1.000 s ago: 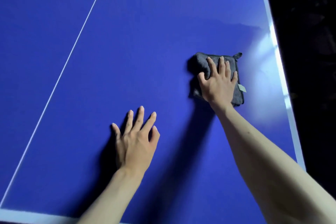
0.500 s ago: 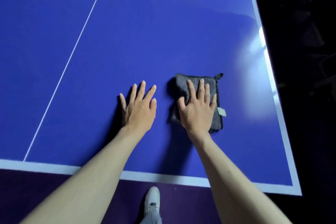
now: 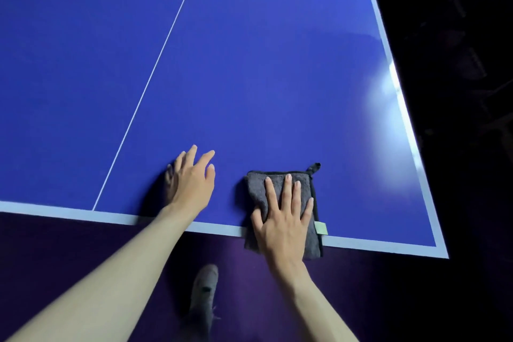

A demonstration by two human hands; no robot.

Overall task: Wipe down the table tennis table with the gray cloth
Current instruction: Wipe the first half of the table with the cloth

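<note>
The blue table tennis table (image 3: 263,64) fills most of the view, its white centre line (image 3: 155,72) running from the near edge toward the far left and its right sideline catching a bright glare. No streaks or wet marks show on the surface, so how much is already wiped is hard to judge; the part in view looks clean, and the wiping appears to be at the near end of a pass, with the left half probably still to do.

The gray cloth (image 3: 280,191), folded into a rectangle, lies at the near right. Its long axis runs near to far, its hanging loop points to the far right, and its near end overhangs the white end line.

The right hand (image 3: 283,219) presses it flat, fingers straight and spread. The left hand (image 3: 191,183) rests just beside it on bare table, relaxed, holding nothing.
</note>
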